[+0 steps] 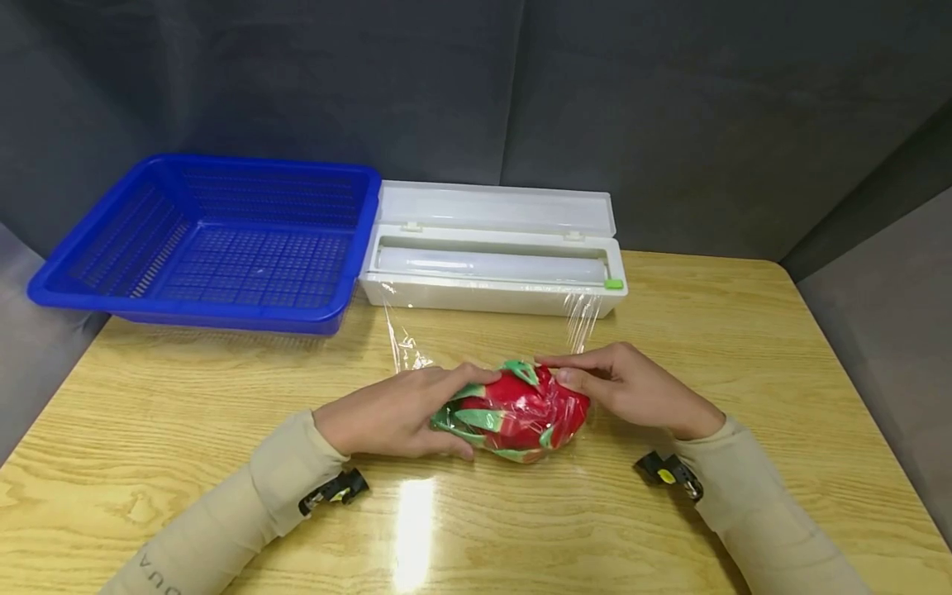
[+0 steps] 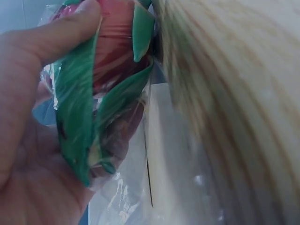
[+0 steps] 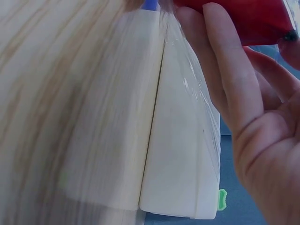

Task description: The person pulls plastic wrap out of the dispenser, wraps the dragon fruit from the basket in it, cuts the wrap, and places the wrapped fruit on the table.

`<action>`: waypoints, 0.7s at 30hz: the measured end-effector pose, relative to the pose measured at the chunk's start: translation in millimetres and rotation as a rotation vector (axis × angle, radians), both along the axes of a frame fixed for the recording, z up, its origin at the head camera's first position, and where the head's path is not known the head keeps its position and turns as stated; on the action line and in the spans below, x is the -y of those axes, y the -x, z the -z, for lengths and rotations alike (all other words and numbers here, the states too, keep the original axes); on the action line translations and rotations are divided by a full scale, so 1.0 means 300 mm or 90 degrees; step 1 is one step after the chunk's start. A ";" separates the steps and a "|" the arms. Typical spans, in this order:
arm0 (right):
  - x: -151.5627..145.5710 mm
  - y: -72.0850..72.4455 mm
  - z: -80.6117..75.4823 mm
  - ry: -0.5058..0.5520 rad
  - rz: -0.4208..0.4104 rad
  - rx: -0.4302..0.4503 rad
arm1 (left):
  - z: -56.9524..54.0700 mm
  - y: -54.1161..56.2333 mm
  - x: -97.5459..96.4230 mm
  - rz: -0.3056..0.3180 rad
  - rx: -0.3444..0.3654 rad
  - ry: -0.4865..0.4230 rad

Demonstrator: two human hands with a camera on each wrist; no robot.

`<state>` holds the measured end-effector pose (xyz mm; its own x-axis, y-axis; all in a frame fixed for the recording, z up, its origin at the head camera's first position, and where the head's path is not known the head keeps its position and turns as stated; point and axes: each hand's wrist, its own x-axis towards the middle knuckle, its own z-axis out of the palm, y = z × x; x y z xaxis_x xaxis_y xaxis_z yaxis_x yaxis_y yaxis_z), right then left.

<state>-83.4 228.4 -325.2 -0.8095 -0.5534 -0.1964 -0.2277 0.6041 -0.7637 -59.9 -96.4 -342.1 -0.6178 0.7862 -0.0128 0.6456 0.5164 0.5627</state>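
A red dragon fruit (image 1: 521, 413) with green scales lies on its side, covered in clear cling film. At its left end my left hand (image 1: 416, 411) grips it, thumb on the near side in the left wrist view, where film wraps the green scales (image 2: 77, 108). My right hand (image 1: 635, 387) holds the right end between thumb and fingers; its fingers (image 3: 232, 75) touch the red skin (image 3: 258, 21) in the right wrist view. A sheet of cling film (image 1: 405, 343) runs from the fruit back to the white dispenser box (image 1: 491, 296).
The dispenser's lid (image 1: 494, 207) stands raised, showing the film roll (image 1: 491, 264) inside. A green slider (image 1: 613, 284) sits at its right front corner. To its left is a blue plastic basket (image 1: 223, 312). A dark curtain (image 1: 654, 124) hangs behind the wooden table (image 1: 744, 355).
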 end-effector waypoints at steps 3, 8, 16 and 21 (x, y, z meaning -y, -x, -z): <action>0.000 0.001 0.003 0.010 -0.010 -0.003 | -0.002 0.003 0.005 0.007 0.006 -0.008; 0.001 0.002 0.006 0.010 -0.022 0.002 | -0.006 0.007 0.011 0.010 0.026 -0.025; 0.000 0.006 0.005 -0.016 -0.020 0.014 | -0.010 0.008 0.010 -0.013 0.049 -0.019; -0.003 0.007 0.010 -0.011 -0.026 0.006 | -0.012 0.009 0.009 -0.023 0.080 -0.017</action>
